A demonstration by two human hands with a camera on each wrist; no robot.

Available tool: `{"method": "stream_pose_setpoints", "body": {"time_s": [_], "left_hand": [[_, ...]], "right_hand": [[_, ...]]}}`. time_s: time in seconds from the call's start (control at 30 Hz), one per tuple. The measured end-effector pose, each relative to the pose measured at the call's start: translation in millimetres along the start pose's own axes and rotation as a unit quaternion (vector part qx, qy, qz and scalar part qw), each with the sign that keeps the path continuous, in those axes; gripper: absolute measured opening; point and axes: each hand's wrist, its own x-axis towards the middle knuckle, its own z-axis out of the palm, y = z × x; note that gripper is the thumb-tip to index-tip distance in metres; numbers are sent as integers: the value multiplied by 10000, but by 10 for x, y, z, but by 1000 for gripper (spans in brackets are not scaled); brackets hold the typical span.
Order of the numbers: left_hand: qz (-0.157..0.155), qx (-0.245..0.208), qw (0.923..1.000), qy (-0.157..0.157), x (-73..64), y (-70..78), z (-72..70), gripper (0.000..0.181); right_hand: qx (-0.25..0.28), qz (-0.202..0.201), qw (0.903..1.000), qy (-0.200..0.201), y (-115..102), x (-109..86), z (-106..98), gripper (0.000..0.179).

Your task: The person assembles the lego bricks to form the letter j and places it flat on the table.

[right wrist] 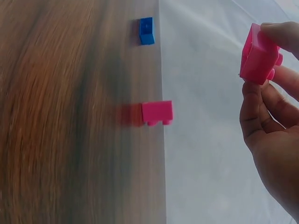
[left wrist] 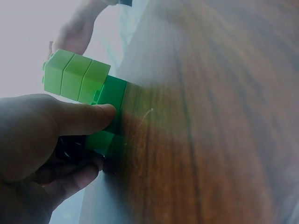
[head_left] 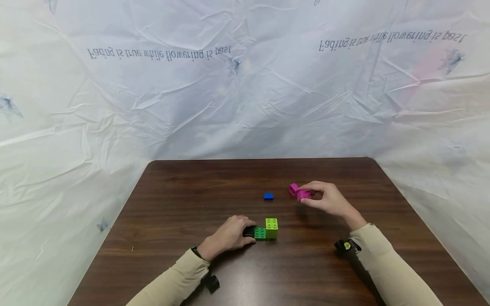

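My left hand (head_left: 231,233) grips the black end of a brick build lying on the table. A black brick (head_left: 249,231) shows between thumb and fingers, with a green brick (head_left: 260,233) to its right. At the right end rises a light green stack (left wrist: 77,77), studs on top. My right hand (head_left: 329,197) pinches a pink toy brick (right wrist: 261,56) above the table, its hollow underside turned partly toward the right wrist camera. A second pink brick (right wrist: 157,111) lies on the table just beyond it, studs facing sideways.
A small blue brick (head_left: 268,196) lies left of the pink ones. The brown wooden table (head_left: 191,182) ends at a far edge, with a white printed sheet (head_left: 245,106) hanging behind it and along both sides.
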Motion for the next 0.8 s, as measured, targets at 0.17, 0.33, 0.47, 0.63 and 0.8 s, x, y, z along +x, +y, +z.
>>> {"method": "stream_pose_setpoints", "body": {"time_s": [0.17, 0.33, 0.47, 0.63, 0.8], "left_hand": [[32, -21, 10000, 1, 4, -5, -8, 43], [85, 15, 10000, 16, 9, -25, 1, 43], [82, 3, 10000, 11, 3, -24, 1, 43], [64, -5, 10000, -6, 0, -18, -1, 43], [70, -5, 10000, 35, 2, -16, -9, 43]], "right_hand": [[-15, 26, 10000, -41, 179, 25, 87, 35], [-69, -173, 9998, -46, 216, 43, 124, 35], [3, -325, 9994, -119, 166, 55, 141, 34], [103, -424, 9988, -201, 75, 79, 177, 35], [13, -458, 9988, -178, -15, 119, 218, 30]]}}
